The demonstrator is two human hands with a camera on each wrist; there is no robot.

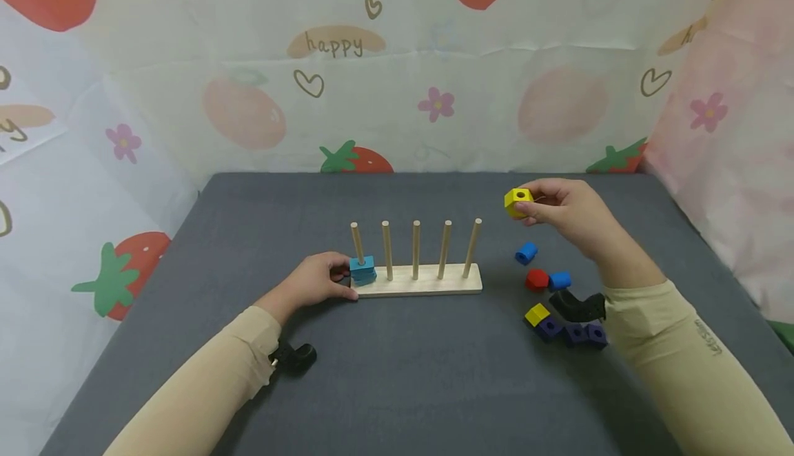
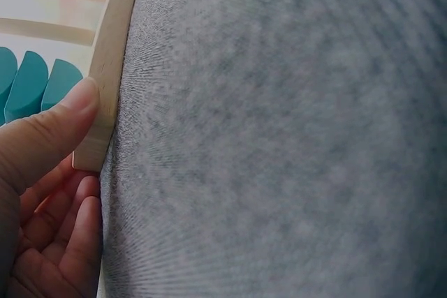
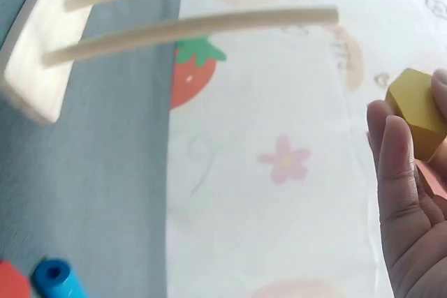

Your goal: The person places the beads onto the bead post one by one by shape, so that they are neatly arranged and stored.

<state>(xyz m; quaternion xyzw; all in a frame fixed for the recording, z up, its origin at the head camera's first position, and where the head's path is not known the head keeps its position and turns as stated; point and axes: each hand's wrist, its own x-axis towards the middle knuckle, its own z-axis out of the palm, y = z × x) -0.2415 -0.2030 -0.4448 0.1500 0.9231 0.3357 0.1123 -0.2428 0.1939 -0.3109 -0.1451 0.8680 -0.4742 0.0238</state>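
One right hand (image 1: 573, 215) is pinching a yellow block (image 1: 513, 202) aloft, right of the peg stand (image 1: 428, 284). One left hand (image 1: 315, 278) is gripping that stand's left end, beside teal blocks (image 1: 362, 270) sitting on the leftmost peg (image 1: 356, 241).

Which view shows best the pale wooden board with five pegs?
Head view: the pale wooden board shows nearly whole, with all five pegs. Left wrist view shows one end, partly covered; right wrist view shows the other end, cropped.
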